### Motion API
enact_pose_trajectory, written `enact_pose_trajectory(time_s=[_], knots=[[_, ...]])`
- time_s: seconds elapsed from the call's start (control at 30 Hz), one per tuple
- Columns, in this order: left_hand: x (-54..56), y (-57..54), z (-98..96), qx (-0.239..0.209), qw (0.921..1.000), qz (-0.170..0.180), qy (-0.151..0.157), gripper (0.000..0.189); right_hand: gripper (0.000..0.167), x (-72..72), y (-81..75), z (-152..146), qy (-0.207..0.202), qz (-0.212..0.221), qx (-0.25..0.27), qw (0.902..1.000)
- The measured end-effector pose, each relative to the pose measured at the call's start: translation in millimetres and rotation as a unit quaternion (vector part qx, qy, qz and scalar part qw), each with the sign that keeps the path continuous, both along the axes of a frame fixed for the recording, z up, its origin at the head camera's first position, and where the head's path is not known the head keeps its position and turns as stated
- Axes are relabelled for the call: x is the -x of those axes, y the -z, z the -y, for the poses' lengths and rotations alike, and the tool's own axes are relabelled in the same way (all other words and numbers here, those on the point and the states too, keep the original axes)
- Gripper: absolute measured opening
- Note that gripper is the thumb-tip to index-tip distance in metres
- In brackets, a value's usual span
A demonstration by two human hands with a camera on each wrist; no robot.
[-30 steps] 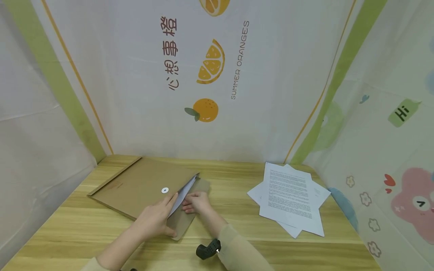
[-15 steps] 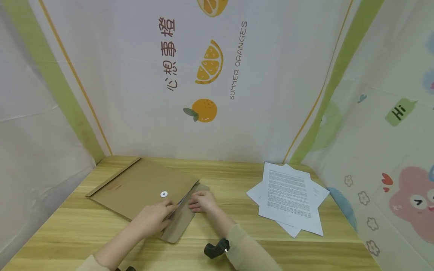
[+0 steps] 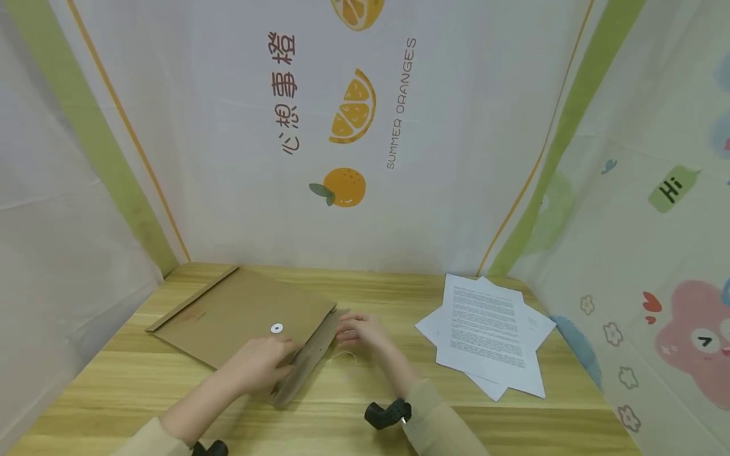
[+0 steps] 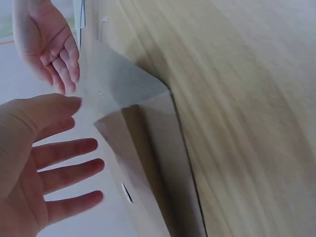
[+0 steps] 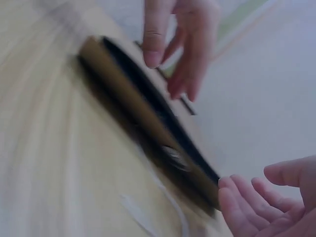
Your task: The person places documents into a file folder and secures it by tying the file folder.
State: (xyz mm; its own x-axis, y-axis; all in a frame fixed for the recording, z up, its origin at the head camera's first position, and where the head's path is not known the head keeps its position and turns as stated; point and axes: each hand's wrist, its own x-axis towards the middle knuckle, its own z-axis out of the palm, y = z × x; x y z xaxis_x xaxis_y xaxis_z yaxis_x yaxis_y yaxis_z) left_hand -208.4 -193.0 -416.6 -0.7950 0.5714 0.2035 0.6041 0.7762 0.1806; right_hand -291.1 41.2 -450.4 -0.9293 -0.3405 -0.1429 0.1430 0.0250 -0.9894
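A brown kraft document envelope (image 3: pixel 245 310) lies on the wooden table, with a white round button (image 3: pixel 276 328) on its face. Its flap (image 3: pixel 310 364) stands partly raised along the mouth on the right side. My left hand (image 3: pixel 258 366) is over the near corner of the mouth; its fingers (image 4: pixel 69 176) look spread and hold nothing in the left wrist view. By the flap's far end is my right hand (image 3: pixel 367 332), fingers loosely bent; its fingertips are at the flap edge in the blurred right wrist view. A thin pale string (image 3: pixel 345 353) trails from the flap.
Printed paper sheets (image 3: pixel 485 329) lie crossed over one another at the table's right side. Printed curtains (image 3: pixel 228 158) surround the table (image 3: pixel 365 392) at the back and sides. A black wrist camera mount (image 3: pixel 388 414) sits at the right sleeve.
The flap has tilted up from lying flat, and the white papers at the mouth have gone from sight. My right hand has moved right, away from the mouth; the string has come into view.
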Motion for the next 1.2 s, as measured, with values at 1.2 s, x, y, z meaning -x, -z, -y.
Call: enact_pose_trajectory(time_s=[1.2], knots=[[41.0, 1.3, -102.6, -0.302, 0.9283, 0.216, -0.02, 0.041, 0.052, -49.3, -56.0, -247, 0.225, -0.027, -0.045, 0.9729]])
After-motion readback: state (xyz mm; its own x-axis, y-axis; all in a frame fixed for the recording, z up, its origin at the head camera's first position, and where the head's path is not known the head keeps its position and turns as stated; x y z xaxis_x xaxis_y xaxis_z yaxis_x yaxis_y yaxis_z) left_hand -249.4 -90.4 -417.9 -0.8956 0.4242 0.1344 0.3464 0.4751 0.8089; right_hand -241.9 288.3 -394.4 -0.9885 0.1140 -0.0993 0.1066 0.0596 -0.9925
